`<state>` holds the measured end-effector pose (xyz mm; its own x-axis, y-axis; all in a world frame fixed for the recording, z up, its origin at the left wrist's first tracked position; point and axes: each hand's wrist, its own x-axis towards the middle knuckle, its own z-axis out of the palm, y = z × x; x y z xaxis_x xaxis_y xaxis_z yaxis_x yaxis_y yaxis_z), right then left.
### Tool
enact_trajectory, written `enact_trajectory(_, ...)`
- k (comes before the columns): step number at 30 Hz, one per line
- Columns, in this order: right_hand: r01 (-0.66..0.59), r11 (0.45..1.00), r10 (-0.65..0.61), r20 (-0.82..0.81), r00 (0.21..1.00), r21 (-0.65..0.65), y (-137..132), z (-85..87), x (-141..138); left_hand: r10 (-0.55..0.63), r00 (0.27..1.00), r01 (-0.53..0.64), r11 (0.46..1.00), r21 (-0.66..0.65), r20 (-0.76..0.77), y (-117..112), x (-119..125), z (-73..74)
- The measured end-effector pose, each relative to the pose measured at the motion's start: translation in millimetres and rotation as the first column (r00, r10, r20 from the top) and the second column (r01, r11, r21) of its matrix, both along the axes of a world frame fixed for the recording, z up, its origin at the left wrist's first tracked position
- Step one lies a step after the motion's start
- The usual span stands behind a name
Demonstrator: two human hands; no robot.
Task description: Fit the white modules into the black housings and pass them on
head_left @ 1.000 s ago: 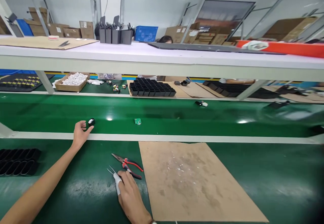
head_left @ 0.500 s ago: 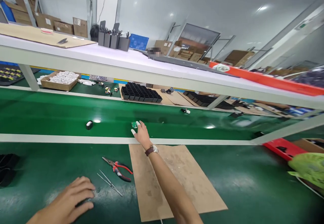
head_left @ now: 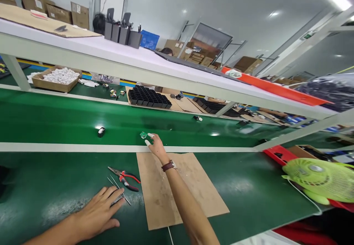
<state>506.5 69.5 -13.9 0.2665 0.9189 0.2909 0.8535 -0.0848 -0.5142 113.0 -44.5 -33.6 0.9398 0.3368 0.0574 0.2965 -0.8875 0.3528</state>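
On the green belt lies a small green circuit board point(head_left: 143, 135). My right hand point(head_left: 156, 145), with white covers on two fingertips and a watch at the wrist, is just right of the board. Its covered thumb and index finger are apart, with nothing between them. My left hand point(head_left: 101, 210) is open above the bench, its fingers spread over part of the metal tweezers point(head_left: 113, 181); whether it touches them I cannot tell. Red-and-black pliers point(head_left: 125, 178) lie beside the tweezers. A brown cardboard sheet point(head_left: 177, 189) is under my right forearm.
A black-and-white part point(head_left: 101, 131) sits farther left on the belt, another point(head_left: 197, 118) to the right. Behind stand a black grid tray point(head_left: 149, 97) and a box of white pieces point(head_left: 65, 86). A shelf point(head_left: 132, 66) crosses above; a green fan point(head_left: 318, 176) is at right.
My left hand has moved right and forward, onto the tweezers. Between my right fingertips and the circuit board a small gap has opened. The whole view has shifted somewhat.
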Motion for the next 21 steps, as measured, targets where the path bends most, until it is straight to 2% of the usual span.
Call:
enact_trajectory(3, 0.006, 1.000, -0.006, -0.014, 1.000, 0.001, 9, 0.8, -5, 0.036, 0.998, -0.038, 0.999, 0.032, 0.048, -4, 4, -6.7)
enact_trajectory(5, 0.029, 1.000, -0.029, -0.036, 0.999, 0.008, 21, 2.9, -11, 0.053, 0.996, -0.057, 0.997, 0.056, 0.069, -7, 5, -5.6)
enact_trajectory(8, 0.047, 0.999, -0.045, -0.094, 0.995, 0.016, 35, 8.8, -20, 0.068, 0.994, -0.075, 0.994, 0.076, 0.086, -9, 3, 3.3)
enact_trajectory(11, -0.001, 1.000, 0.005, -0.171, 0.985, 0.025, 34, 15.4, -37, 0.071, 0.994, -0.078, 0.993, 0.084, 0.082, -10, 3, 14.2)
enact_trajectory(13, -0.074, 0.996, 0.081, -0.226, 0.971, 0.041, 19, 19.8, -55, 0.066, 0.996, -0.071, 0.994, 0.088, 0.066, -10, 3, 19.3)
enact_trajectory(16, -0.226, 0.971, 0.240, -0.301, 0.923, 0.079, -17, 28.3, -94, 0.061, 0.995, -0.068, 0.994, 0.089, 0.073, -9, 4, 22.8)
enact_trajectory(21, -0.471, 0.878, 0.461, -0.403, 0.790, 0.080, -80, 47.1, -165, 0.060, 0.981, -0.093, 0.981, 0.172, 0.185, -7, 3, 18.9)
